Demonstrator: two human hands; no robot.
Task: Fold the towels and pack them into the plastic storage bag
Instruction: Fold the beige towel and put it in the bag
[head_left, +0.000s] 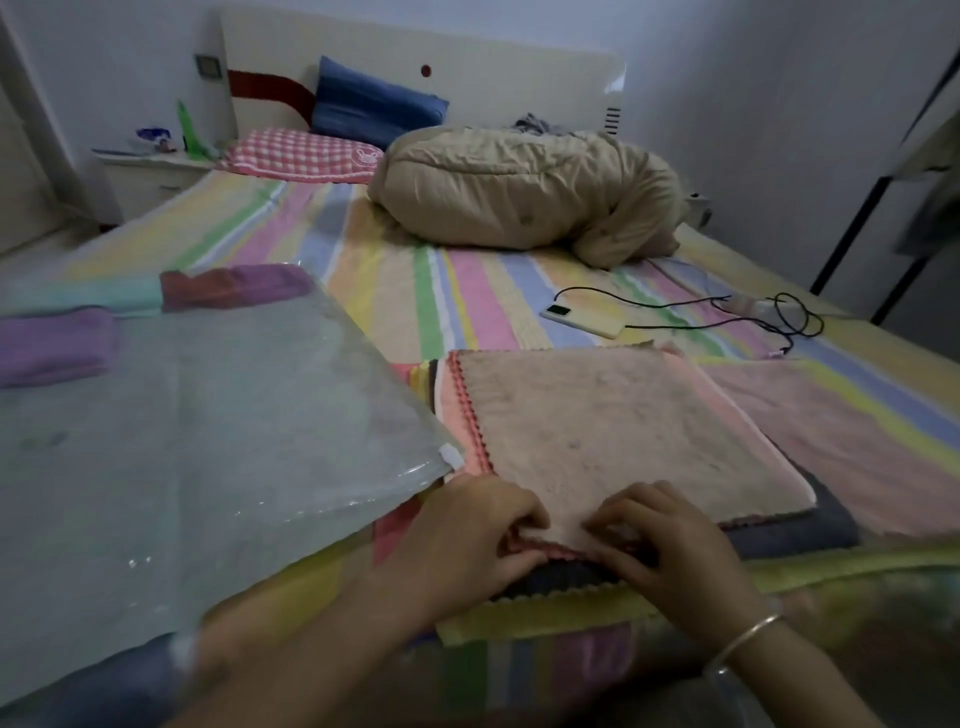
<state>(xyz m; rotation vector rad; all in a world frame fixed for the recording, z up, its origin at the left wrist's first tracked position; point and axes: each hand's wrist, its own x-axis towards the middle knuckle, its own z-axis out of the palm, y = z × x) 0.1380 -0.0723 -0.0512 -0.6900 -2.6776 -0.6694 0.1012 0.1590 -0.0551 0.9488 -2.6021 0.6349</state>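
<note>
Striped bedsheet (395, 291) bears plastic bag (208, 415) and stacked towels (805, 527); left hand (467, 540) and right hand (675, 551) fingers (626, 512) pinch edge of top towel (623, 431)

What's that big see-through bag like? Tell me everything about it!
The bag is large, clear plastic with a faint green tint, shiny and wrinkled. It lies flat on the left side of the striped bed. A small white tab sits at its near corner, close beside the top towel. At its far end, folded towels seem to show through: purple, dark red and teal. The left hand and right hand pinch the top towel, not the bag.
</note>
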